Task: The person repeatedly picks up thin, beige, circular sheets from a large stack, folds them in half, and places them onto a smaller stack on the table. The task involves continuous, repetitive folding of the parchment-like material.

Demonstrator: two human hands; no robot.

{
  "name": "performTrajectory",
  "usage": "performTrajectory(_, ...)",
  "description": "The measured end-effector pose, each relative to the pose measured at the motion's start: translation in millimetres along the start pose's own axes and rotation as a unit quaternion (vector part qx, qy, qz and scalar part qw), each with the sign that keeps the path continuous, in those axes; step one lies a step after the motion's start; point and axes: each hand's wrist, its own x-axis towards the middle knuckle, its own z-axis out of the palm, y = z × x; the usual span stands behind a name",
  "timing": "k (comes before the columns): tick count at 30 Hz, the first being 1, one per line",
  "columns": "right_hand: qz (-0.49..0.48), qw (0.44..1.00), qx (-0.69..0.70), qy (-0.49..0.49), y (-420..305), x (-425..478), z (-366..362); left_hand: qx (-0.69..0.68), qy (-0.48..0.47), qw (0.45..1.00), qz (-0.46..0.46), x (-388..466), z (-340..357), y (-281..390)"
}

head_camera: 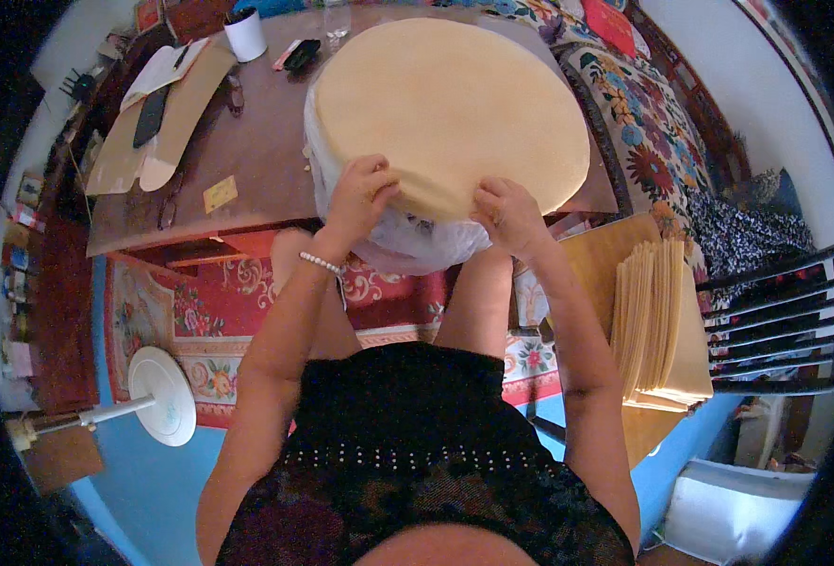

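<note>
A large round pile of thin pale-yellow sheets (452, 106), flatbread-like, rests on the brown table in front of me. Clear plastic wrapping (417, 247) shows around its left side and hangs below its near edge. My left hand (369, 189), with a white beaded bracelet on the wrist, pinches the near rim of the top sheet. A short way to the right, my right hand (505, 212) grips the same rim between thumb and fingers. Between the two hands the sheet's edge is slightly raised and blurred. How many sheets lie beneath cannot be told.
On my right, folded yellow sheets (646, 318) stand in a row on a wooden board (593, 269). The brown table (268, 141) carries a yellow card (220, 194), cardboard (116, 159), a phone (151, 117) and a white cup (245, 35). A floor fan's base (166, 396) stands lower left.
</note>
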Motion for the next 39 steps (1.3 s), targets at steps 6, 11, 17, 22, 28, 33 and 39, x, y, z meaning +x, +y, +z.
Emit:
performTrajectory(6,-0.048,0.998,-0.038,-0.004,-4,-4,3,-0.024,-0.024,0.999,0.032,10,-11,6)
performTrajectory(11,-0.026,0.998,-0.056,-0.015,-2,-2,4,-0.011,-0.007,1.000,0.027,9,-7,9)
performTrajectory(17,0.056,0.998,0.002,0.005,25,10,-3,0.024,-0.031,0.999,0.038,20,-11,19)
performTrajectory(22,0.082,0.987,-0.070,0.116,24,45,-29,0.089,0.060,0.993,0.053,47,-3,-13)
performTrajectory(28,0.062,0.979,-0.116,0.156,41,21,-36,0.094,-0.027,0.995,-0.036,111,-24,-37)
performTrajectory(33,0.165,0.970,-0.089,0.154,93,-9,-41,0.097,-0.068,0.993,0.007,178,-29,-35)
performTrajectory(39,0.259,0.936,-0.182,0.153,163,62,-106,0.211,-0.090,0.972,0.055,292,-24,-44)
